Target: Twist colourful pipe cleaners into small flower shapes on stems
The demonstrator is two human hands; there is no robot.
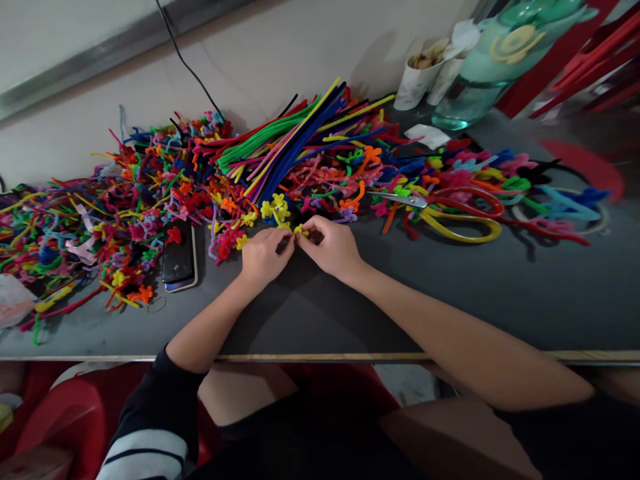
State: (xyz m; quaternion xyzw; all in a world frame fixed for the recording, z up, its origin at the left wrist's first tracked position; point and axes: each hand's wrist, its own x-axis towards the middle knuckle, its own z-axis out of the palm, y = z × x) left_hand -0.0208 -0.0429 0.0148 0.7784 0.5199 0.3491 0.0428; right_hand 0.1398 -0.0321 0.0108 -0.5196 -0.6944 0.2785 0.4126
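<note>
Over the dark table (310, 320), my left hand (267, 257) and my right hand (330, 247) meet fingertip to fingertip. Both pinch a small yellow pipe cleaner piece (301, 230), mostly covered by the fingers. Just beyond them lie finished-looking yellow pipe cleaner flowers (277, 208). Behind these, a bundle of long straight pipe cleaners (280, 143) in green, blue, yellow and other colours rests on the heap. To the right of my right hand lie scissors (450, 213) with one red and one yellow handle loop, blades pointing left.
A wide heap of coloured pipe cleaner pieces (135, 180) runs along the wall. A phone (179, 257) with a red flower on it lies left of my hands. A large greenish water bottle (493, 73) and paper cups (417, 81) stand at the back right. The table's front edge (320, 357) is close.
</note>
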